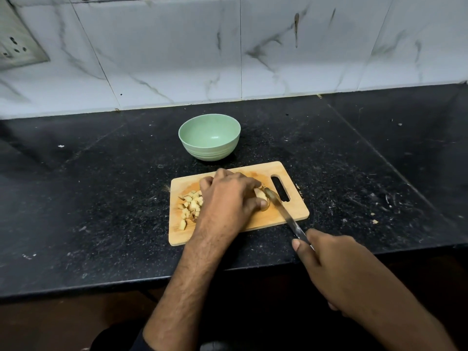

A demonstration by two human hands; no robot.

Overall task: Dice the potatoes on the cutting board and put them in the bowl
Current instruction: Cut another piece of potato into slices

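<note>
A wooden cutting board point(293, 211) lies on the black counter. On its left part sits a pile of diced potato pieces point(190, 205). My left hand point(230, 196) grips an uncut potato piece point(260, 195) near the board's middle, with curled fingers hiding most of it. My right hand point(326, 262) holds a knife point(283, 211) by its handle below the board's right corner; the blade runs up-left and its tip meets the potato piece. A pale green bowl point(209, 136) stands empty behind the board.
The black stone counter point(101, 198) ends at a front edge just below the board. A white marbled tile wall point(228, 46) rises behind the bowl, with a socket plate point(15, 44) at far left. Small scraps point(373, 217) lie right of the board.
</note>
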